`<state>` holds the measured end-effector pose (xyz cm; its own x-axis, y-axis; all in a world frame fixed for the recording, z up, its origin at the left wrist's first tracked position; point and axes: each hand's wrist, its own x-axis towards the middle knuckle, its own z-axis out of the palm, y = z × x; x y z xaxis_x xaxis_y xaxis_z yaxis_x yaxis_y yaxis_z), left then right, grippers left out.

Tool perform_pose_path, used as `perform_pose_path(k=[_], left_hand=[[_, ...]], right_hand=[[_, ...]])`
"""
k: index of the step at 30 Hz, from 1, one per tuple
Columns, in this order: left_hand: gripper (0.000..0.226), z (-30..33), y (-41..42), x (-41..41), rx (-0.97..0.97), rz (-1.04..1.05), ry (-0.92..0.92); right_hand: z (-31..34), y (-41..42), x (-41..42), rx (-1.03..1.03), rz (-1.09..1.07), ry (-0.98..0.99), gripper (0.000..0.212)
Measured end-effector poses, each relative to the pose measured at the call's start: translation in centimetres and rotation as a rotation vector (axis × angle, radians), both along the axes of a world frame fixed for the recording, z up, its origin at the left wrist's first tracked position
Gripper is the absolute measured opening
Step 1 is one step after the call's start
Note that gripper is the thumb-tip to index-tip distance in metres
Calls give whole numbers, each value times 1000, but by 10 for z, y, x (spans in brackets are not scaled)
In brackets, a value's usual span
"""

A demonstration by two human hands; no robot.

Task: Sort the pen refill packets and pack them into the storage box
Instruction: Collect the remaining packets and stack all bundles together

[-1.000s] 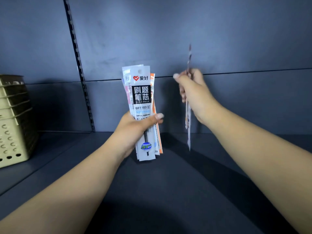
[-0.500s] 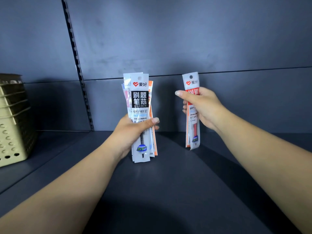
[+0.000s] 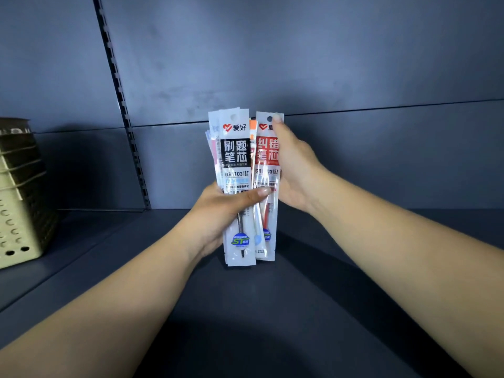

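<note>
My left hand (image 3: 218,214) grips a fanned stack of pen refill packets (image 3: 236,159), held upright above the shelf, with a black-label packet in front and my thumb across it. My right hand (image 3: 293,170) holds a single red-label refill packet (image 3: 266,214) upright, pressed against the right side of the stack, a fingertip on its top edge. An orange-edged packet peeks out between the two. A beige perforated storage box (image 3: 19,203) stands at the far left of the shelf, well apart from both hands.
A dark grey metal shelf (image 3: 245,309) lies under my arms, with a grey back panel (image 3: 300,64) behind. A slotted upright rail (image 3: 122,110) runs down the back panel left of the packets.
My right hand has brought the red-label packet leftward, from apart on the right to against the stack in my left hand. The stack has stayed about in place.
</note>
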<state>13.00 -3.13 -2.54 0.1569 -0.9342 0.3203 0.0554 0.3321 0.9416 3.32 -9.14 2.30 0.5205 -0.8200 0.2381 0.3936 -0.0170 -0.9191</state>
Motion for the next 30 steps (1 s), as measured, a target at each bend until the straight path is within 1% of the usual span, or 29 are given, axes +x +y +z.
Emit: perform_pose_path(k=[1, 3, 5, 7, 8, 9, 12, 14, 17, 19, 22, 24, 26, 28, 30], left_hand=[[37, -1, -1, 2, 5, -4, -1], [37, -1, -1, 4, -4, -27, -8], [37, -1, -1, 2, -29, -25, -77], [31, 1, -1, 0, -77, 46, -235], [28, 3, 0, -2, -103, 82, -296], [26, 4, 0, -3, -126, 104, -326], [23, 5, 0, -6, -147, 130, -348], [23, 2, -1, -6, -117, 154, -345], [23, -3, -3, -7, -79, 113, -277], [24, -5, -3, -6, -55, 40, -221], [25, -5, -2, -9, -34, -98, -145], [26, -2, -2, -11, -42, -116, -140], [23, 3, -1, -13, -55, -117, -145], [17, 4, 1, -11, -57, -146, -121], [18, 2, 5, -8, -19, -231, -140]], right_hand=[[1, 1, -2, 7, 74, 11, 49], [-2, 3, -2, -69, 164, 64, 52], [-6, 4, 1, -139, 117, 86, 53], [-9, 6, 4, -194, 44, 93, 61], [-8, 6, 4, -238, 29, 97, 62], [-8, 7, 4, -286, 30, 105, 57], [-7, 9, 1, -390, 93, 162, 23], [-10, 6, -1, -393, 135, 191, 15], [-10, 3, -4, -361, 158, 184, 14], [-5, 5, -4, -383, 162, 199, 14], [-3, 9, -3, -334, 209, 135, 13], [-1, 11, -3, -319, 211, 95, 14], [4, 13, -7, -349, 222, 84, 15], [11, 16, -12, -382, 257, 105, 15], [11, 17, -15, -404, 286, 141, 16]])
